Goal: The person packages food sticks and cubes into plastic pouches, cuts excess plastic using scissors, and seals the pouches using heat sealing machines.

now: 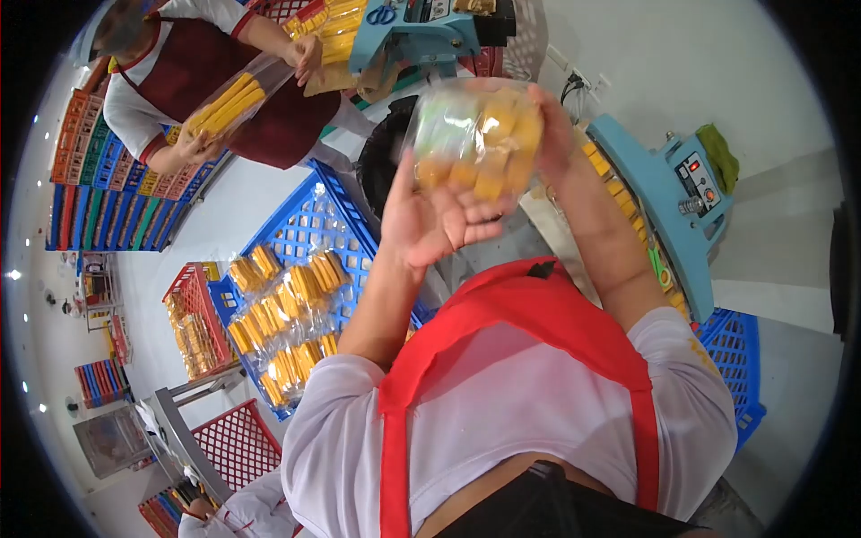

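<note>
A clear plastic bag (480, 143) of yellow-orange pieces, slightly blurred, is held up in front of my chest. My right hand (554, 134) grips its right edge, the fingers partly hidden behind it. At the bag's lower left is my left hand (439, 217), palm showing and fingers spread, touching or very near the plastic. A blue sealing machine (650, 197) stands to the right, with a row of yellow pieces (619, 193) along its near side. Below the bag, a red apron (511, 300) covers my chest.
A co-worker in a dark red apron (215, 67) holds a bag of yellow sticks (229, 106) at upper left. Another blue machine (413, 40) stands at the top. A blue crate (300, 224) of bagged sticks, a red crate (211, 314) and a black bin (372, 161) are leftward.
</note>
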A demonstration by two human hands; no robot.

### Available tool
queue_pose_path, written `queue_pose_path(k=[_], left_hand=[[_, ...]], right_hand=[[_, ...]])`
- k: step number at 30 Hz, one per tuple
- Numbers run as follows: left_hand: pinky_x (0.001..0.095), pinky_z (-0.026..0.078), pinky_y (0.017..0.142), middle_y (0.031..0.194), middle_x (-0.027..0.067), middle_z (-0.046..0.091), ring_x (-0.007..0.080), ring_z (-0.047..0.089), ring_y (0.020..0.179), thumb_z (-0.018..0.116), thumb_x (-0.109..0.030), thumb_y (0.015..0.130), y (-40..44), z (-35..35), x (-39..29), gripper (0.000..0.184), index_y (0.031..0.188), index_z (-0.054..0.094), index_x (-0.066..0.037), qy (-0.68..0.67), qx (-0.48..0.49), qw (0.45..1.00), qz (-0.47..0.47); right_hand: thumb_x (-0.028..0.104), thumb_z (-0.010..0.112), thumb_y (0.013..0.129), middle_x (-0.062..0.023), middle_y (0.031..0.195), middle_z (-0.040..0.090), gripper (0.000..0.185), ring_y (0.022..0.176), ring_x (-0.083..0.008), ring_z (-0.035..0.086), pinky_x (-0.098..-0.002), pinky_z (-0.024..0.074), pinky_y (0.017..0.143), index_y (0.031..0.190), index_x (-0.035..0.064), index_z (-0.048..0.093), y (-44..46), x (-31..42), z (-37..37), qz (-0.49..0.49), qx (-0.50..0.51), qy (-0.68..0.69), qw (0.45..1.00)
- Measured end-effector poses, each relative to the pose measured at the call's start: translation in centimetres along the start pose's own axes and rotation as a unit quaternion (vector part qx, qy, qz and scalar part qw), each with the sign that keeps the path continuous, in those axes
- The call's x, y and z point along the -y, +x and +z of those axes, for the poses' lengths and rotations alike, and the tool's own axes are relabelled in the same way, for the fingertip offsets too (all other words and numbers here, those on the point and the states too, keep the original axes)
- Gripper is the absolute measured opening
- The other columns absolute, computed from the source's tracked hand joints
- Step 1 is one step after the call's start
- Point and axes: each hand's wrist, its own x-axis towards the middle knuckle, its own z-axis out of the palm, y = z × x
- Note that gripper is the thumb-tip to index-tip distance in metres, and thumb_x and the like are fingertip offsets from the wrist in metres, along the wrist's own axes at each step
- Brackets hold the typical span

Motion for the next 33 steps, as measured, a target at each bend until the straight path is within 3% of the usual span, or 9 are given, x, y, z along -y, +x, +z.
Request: queue_pose_path(k=[2,4,6,8,9,11,12,17,33], left_hand=[[0.0421,0.037,0.090,0.124,0.0195,0.038,0.0319,0.045,0.108,0.040,-0.037,0.086,0.4,-0.4,0.4,0.052,0.125,0.032,-0.003,-0.001,0.079,0.997,-0.024],[0.0423,0.036,0.091,0.124,0.0181,0.039,0.0310,0.045,0.108,0.045,-0.037,0.084,0.3,-0.8,1.0,0.054,0.125,0.032,-0.004,-0.087,-0.062,0.978,0.180],[0.0386,0.038,0.090,0.117,0.0148,0.046,0.0249,0.048,0.105,0.051,-0.028,0.083,-0.5,-0.9,-0.3,0.051,0.122,0.034,-0.001,0.066,-0.069,0.974,0.205],[0.0348,0.042,0.083,0.108,0.0121,0.051,0.0210,0.052,0.098,0.051,-0.024,0.083,0.1,-1.7,-1.1,0.044,0.119,0.038,-0.001,0.318,-0.113,0.901,0.271],[0.0348,0.042,0.083,0.108,0.0121,0.051,0.0210,0.052,0.098,0.051,-0.024,0.083,0.6,-2.5,-1.7,0.044,0.119,0.038,-0.001,0.316,-0.118,0.900,0.274],[0.0311,0.045,0.075,0.102,0.0094,0.052,0.0182,0.054,0.091,0.050,-0.023,0.084,1.2,-5.0,-2.5,0.040,0.115,0.039,-0.001,0.239,-0.282,0.923,0.106],[0.0271,0.046,0.050,0.085,0.0065,0.058,0.0158,0.058,0.065,0.048,-0.029,0.084,1.7,-5.2,-1.8,0.038,0.112,0.044,-0.002,0.215,-0.308,0.920,0.113],[0.0302,0.043,0.081,0.107,0.0076,0.049,0.0169,0.052,0.095,0.052,-0.016,0.083,0.8,-3.8,-1.0,0.045,0.121,0.032,-0.005,0.244,-0.217,0.914,0.243],[0.0332,0.034,0.092,0.118,0.0077,0.043,0.0183,0.043,0.110,0.064,-0.011,0.073,-0.5,-2.2,-1.7,0.070,0.128,0.021,-0.004,0.438,-0.177,0.820,0.324]], right_hand=[[0.035,0.049,0.079,-0.0117,0.114,0.050,0.057,0.108,-0.0227,0.046,-0.0343,0.0357,0.090,0.122,-0.0003,0.036,0.7,0.9,1.5,0.005,0.146,-0.345,0.927],[0.030,0.054,0.076,-0.0112,0.119,0.045,0.061,0.110,-0.0201,0.043,-0.0313,0.0334,0.091,0.125,0.0012,0.032,0.5,0.3,3.2,0.043,0.103,-0.344,0.933],[0.025,0.057,0.076,-0.0105,0.125,0.038,0.064,0.111,-0.0178,0.041,-0.0291,0.0327,0.091,0.128,0.0040,0.028,0.6,-0.5,4.0,-0.196,-0.062,-0.604,0.770],[0.021,0.053,0.080,-0.0096,0.127,0.034,0.059,0.112,-0.0162,0.039,-0.0281,0.0336,0.091,0.130,0.0062,0.025,0.0,-2.3,3.6,-0.161,-0.071,-0.605,0.776],[0.019,0.050,0.083,-0.0092,0.125,0.037,0.053,0.111,-0.0163,0.040,-0.0285,0.0342,0.091,0.128,0.0054,0.026,0.1,-4.0,2.5,-0.084,-0.119,-0.433,0.889],[0.014,0.039,0.088,-0.0086,0.117,0.044,0.039,0.107,-0.0163,0.044,-0.0285,0.0361,0.089,0.125,0.0031,0.031,-0.1,-6.0,-0.4,0.065,-0.206,-0.206,0.954],[0.014,0.039,0.088,-0.0086,0.117,0.044,0.039,0.107,-0.0163,0.044,-0.0285,0.0361,0.089,0.125,0.0031,0.031,-0.1,-6.0,-0.2,0.066,-0.203,-0.208,0.954],[0.020,0.047,0.085,-0.0108,0.115,0.045,0.049,0.106,-0.0163,0.045,-0.0276,0.0350,0.090,0.125,0.0004,0.027,-0.1,-5.8,1.7,-0.002,-0.157,-0.335,0.929],[0.004,0.061,0.071,-0.0122,0.119,0.043,0.074,0.109,-0.0192,0.043,-0.0302,0.0328,0.092,0.130,0.0002,0.018,-0.2,-4.0,4.6,-0.114,-0.052,-0.476,0.871]])
